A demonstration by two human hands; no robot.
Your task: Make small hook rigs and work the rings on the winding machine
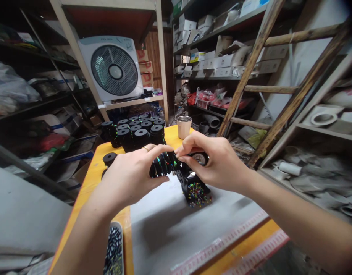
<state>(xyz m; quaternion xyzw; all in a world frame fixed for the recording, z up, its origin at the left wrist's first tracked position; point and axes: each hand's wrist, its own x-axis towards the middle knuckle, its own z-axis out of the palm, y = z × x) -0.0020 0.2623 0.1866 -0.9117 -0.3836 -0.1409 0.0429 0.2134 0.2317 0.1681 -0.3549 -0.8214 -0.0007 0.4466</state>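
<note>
Over the middle of the yellow table, the left hand holds a black ribbed spool roll with coloured beads along it, thumb below and fingers above. At the roll's right end, the right hand has thumb and index finger pinched nearly together; whether anything lies between them is too small to tell. Just below is a black tray of multicoloured beads, on a grey sheet. Upright black spools stand at the far left, a cup to their right.
</note>
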